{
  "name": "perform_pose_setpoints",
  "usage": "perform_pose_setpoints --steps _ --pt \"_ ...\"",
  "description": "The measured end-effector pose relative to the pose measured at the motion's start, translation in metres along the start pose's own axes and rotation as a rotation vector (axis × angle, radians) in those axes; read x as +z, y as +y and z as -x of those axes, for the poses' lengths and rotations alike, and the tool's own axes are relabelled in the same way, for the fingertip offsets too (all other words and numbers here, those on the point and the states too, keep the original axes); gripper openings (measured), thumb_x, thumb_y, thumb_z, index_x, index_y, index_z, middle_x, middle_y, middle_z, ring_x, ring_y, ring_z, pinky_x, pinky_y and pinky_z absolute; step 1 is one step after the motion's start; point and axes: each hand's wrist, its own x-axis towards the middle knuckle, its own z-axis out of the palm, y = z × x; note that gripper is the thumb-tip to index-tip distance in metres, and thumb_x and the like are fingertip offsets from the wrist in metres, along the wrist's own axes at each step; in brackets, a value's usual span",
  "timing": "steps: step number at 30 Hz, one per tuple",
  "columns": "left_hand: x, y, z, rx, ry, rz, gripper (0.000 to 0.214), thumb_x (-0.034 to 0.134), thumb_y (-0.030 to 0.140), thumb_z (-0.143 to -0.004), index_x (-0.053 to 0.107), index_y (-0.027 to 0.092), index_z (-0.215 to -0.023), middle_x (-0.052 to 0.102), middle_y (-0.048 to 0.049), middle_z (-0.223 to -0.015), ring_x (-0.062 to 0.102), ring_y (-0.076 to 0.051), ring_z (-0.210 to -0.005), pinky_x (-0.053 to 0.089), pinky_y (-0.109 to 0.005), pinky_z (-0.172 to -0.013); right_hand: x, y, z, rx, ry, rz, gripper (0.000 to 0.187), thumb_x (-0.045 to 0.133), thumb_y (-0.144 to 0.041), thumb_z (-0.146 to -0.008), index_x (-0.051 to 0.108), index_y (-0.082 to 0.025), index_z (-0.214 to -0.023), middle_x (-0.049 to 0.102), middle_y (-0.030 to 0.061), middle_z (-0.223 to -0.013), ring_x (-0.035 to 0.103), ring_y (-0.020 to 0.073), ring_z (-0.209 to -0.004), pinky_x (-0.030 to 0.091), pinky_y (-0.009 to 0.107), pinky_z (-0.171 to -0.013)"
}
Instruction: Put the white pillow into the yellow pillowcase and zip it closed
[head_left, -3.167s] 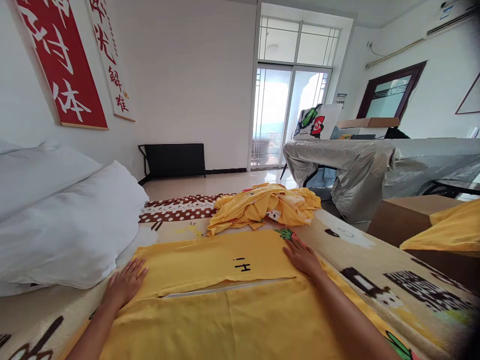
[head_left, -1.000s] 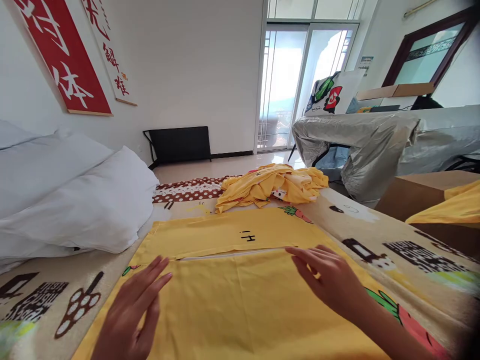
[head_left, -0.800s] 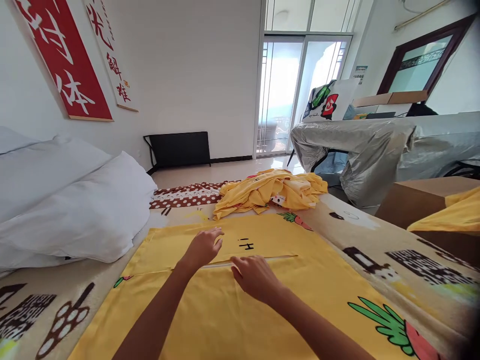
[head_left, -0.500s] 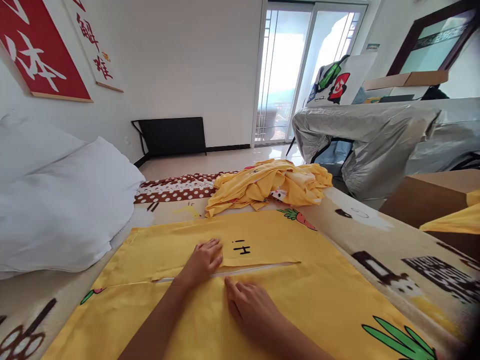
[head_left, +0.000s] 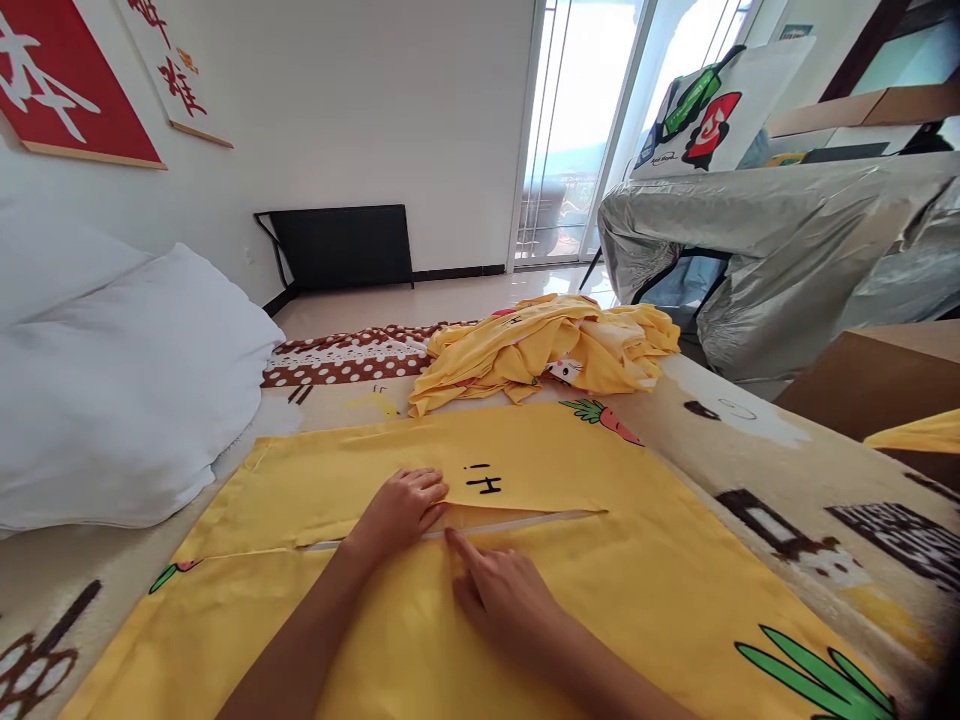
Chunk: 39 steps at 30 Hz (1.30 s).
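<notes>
A yellow cloth cover (head_left: 645, 590), printed with carrots and "Hi", lies spread out flat before me. A long slit with a white strip (head_left: 517, 522) along it runs across its middle. At the slit's far edge, my left hand (head_left: 405, 510) is closed on the flap, thumb below and fingers on top. The flap stands slightly raised beside it. My right hand (head_left: 506, 590) rests on the near side, index finger stretched to the slit's edge. Its other fingers bend loosely, and its thumb is partly hidden.
A heap of yellow printed cloth (head_left: 547, 350) lies beyond the cover. White pillows (head_left: 142, 400) are at the left, on a patterned blanket (head_left: 675, 440). To the right stand a cardboard box (head_left: 870, 370) and a table under silver sheeting (head_left: 765, 220).
My left hand has closed more on the flap and lifted its edge, so the slit gapes wider. My right index finger has stretched towards the slit. The view has tilted down slightly.
</notes>
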Motion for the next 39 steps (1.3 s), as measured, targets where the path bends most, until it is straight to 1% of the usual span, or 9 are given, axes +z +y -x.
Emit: perform_pose_setpoints --steps 5,9,13,17,22,27,32,36,39 --pt "0.011 -0.006 0.000 -0.024 0.023 -0.039 0.033 0.041 0.034 -0.094 0.060 0.023 -0.119 0.056 -0.0074 -0.131 0.052 -0.022 -0.121 0.042 -0.038 -0.098 0.000 -0.003 -0.002 0.016 0.020 0.037 0.039 0.036 -0.021 -0.086 0.050 -0.019 -0.122 0.068 0.0028 -0.072 0.060 0.0165 -0.062 0.018 0.029 -0.054" --pt "0.011 -0.006 0.000 -0.135 -0.069 -0.025 0.039 0.042 0.041 -0.093 0.056 0.028 -0.127 0.045 -0.0077 -0.141 0.042 -0.021 -0.131 0.038 -0.038 -0.103 -0.002 -0.004 -0.003 0.024 0.022 0.031 0.026 0.037 -0.020 -0.086 0.056 -0.020 -0.103 0.068 0.0035 -0.073 0.062 0.0160 -0.065 0.017 0.029 -0.054" --pt "0.006 -0.002 -0.006 -0.240 -0.161 -0.047 0.044 0.041 0.046 -0.093 0.048 0.032 -0.134 0.039 -0.0051 -0.145 0.035 -0.018 -0.135 0.031 -0.035 -0.108 -0.007 -0.010 0.002 0.037 -0.018 0.022 0.018 0.039 -0.019 -0.085 0.057 -0.017 -0.086 0.068 0.0060 -0.075 0.064 0.0170 -0.068 0.019 0.029 -0.053" --pt "0.001 -0.004 -0.019 -0.294 -0.185 -0.097 0.047 0.042 0.044 -0.092 0.045 0.029 -0.136 0.041 -0.0073 -0.144 0.037 -0.020 -0.134 0.034 -0.038 -0.105 -0.015 -0.023 0.012 0.014 -0.064 0.033 0.022 0.042 -0.023 -0.084 0.061 -0.014 -0.090 0.069 0.0119 -0.084 0.066 0.0236 -0.075 0.028 0.027 -0.055" --pt "-0.001 -0.018 -0.037 -0.373 -0.198 -0.157 0.050 0.043 0.049 -0.091 0.048 0.024 -0.134 0.048 -0.0096 -0.139 0.046 -0.026 -0.127 0.039 -0.041 -0.098 -0.024 -0.033 0.024 0.005 -0.117 0.000 0.030 0.041 -0.027 -0.083 0.065 -0.012 -0.094 0.069 0.0161 -0.083 0.067 0.0289 -0.075 0.038 0.030 -0.058" --pt "0.000 -0.031 -0.050 -0.439 -0.146 -0.217 0.046 0.046 0.053 -0.088 0.061 0.021 -0.117 0.058 -0.0110 -0.127 0.051 -0.028 -0.118 0.037 -0.043 -0.098 -0.028 -0.035 0.031 -0.066 -0.142 0.007 0.034 0.042 -0.030 -0.082 0.069 -0.010 -0.089 0.069 0.0190 -0.084 0.067 0.0319 -0.076 0.045 0.033 -0.061" --pt "0.007 -0.035 -0.056 -0.556 -0.033 -0.244 0.045 0.041 0.054 -0.089 0.064 0.019 -0.106 0.057 -0.0144 -0.125 0.045 -0.030 -0.123 0.027 -0.049 -0.103 -0.030 -0.041 0.036 -0.116 -0.184 -0.011 0.035 0.044 -0.030 -0.080 0.072 -0.010 -0.086 0.070 0.0191 -0.083 0.068 0.0328 -0.075 0.046 0.034 -0.060" --pt "0.014 -0.035 -0.060 -0.656 0.027 -0.181 0.044 0.043 0.051 -0.089 0.064 0.015 -0.104 0.058 -0.0188 -0.121 0.044 -0.033 -0.123 0.022 -0.053 -0.104 -0.029 -0.044 0.042 -0.145 -0.223 -0.052 0.032 0.047 -0.030 -0.078 0.073 -0.012 -0.083 0.071 0.0166 -0.079 0.068 0.0303 -0.074 0.045 0.031 -0.060" --pt "0.013 -0.039 -0.059 -0.679 0.034 -0.044 0.045 0.048 0.051 -0.085 0.066 0.013 -0.102 0.061 -0.0203 -0.116 0.049 -0.035 -0.117 0.028 -0.052 -0.102 -0.029 -0.042 0.040 -0.119 -0.248 -0.128 0.029 0.049 -0.030 -0.077 0.073 -0.014 -0.083 0.071 0.0139 -0.081 0.068 0.0286 -0.077 0.045 0.030 -0.063"
